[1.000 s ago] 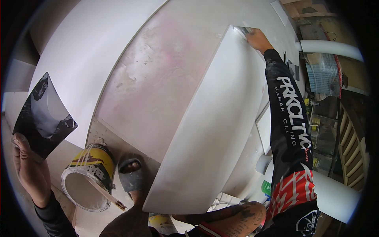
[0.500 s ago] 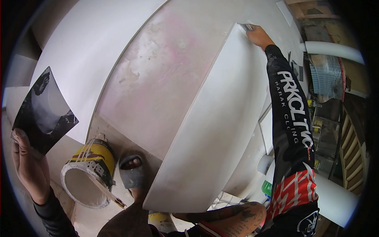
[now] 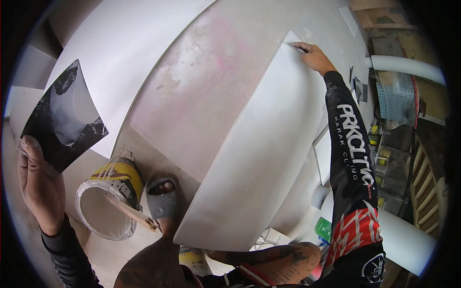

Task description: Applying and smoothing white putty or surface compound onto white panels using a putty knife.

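Your left hand (image 3: pixel 43 192) pinches one sheet (image 3: pixel 69 115) midair; your right hand (image 3: pixel 317 58), grip unclear, is by one panel (image 3: pixel 245 163)'s far corner.

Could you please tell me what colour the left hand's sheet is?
The sheet is black with a pale grey patch, best seen in the head view.

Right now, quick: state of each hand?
Left hand: closed on a thin, black four-sided sheet.
Right hand: at the far end of a long, white panel; grip cannot be told.
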`<act>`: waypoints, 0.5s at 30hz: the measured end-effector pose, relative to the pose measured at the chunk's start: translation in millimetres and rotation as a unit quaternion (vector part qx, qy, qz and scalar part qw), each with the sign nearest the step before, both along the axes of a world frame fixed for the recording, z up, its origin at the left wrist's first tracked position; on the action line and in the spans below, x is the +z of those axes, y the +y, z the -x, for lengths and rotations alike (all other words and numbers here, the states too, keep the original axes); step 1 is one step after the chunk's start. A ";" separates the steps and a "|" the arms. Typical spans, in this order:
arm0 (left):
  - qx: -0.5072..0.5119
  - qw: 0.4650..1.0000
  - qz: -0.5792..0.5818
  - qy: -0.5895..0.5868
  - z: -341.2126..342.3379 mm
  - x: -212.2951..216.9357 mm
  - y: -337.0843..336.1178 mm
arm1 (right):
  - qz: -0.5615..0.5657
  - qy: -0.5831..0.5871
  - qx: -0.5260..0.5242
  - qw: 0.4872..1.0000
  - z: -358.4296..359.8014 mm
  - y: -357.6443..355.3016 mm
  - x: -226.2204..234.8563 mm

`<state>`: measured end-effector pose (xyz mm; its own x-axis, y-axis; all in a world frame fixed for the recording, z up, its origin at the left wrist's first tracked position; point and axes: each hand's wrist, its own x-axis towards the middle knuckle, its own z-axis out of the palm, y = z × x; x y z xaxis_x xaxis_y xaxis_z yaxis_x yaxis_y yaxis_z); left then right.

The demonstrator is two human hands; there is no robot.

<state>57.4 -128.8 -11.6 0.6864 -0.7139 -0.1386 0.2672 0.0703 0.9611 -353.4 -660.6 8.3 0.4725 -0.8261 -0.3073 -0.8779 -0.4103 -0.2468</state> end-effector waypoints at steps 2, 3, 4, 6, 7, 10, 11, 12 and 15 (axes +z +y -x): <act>-0.020 0.999 0.022 0.014 -1.2 0.9 4.2 | 0.001 -0.014 -0.004 1.000 -1.0 15.4 -3.2; -0.014 0.999 0.026 0.029 1.6 4.5 3.8 | 0.000 -0.030 -0.009 1.000 -1.3 23.3 -4.5; -0.006 0.999 0.030 0.044 3.4 7.7 4.2 | -0.017 -0.041 -0.010 0.999 -3.9 33.3 -3.2; -0.026 0.997 0.042 0.051 4.7 9.2 6.2 | -0.003 -0.041 -0.007 0.999 -8.3 55.5 -2.9; -0.047 0.996 0.055 0.057 6.3 9.0 6.8 | 0.012 -0.041 -0.004 0.999 -10.1 67.3 -3.0; -0.003 0.996 0.076 0.049 24.3 18.4 -1.3 | -0.014 -0.046 -0.019 0.999 -7.0 93.4 0.8; -0.001 0.996 0.073 0.047 26.6 20.7 0.4 | -0.030 -0.058 -0.020 0.998 -7.8 102.7 0.4; 0.018 0.995 0.082 0.048 28.4 22.4 2.8 | -0.023 -0.051 -0.028 0.998 -6.7 113.4 1.5; 0.046 0.993 0.091 0.054 44.3 36.5 0.5 | -0.008 -0.083 0.000 0.997 6.8 140.2 -7.9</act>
<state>13.1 -128.3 24.9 0.7385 -0.6682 -0.0897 0.3530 0.2698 0.8959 -360.1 -520.4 0.3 0.5171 -0.8223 -0.2377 -0.8250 -0.4049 -0.3942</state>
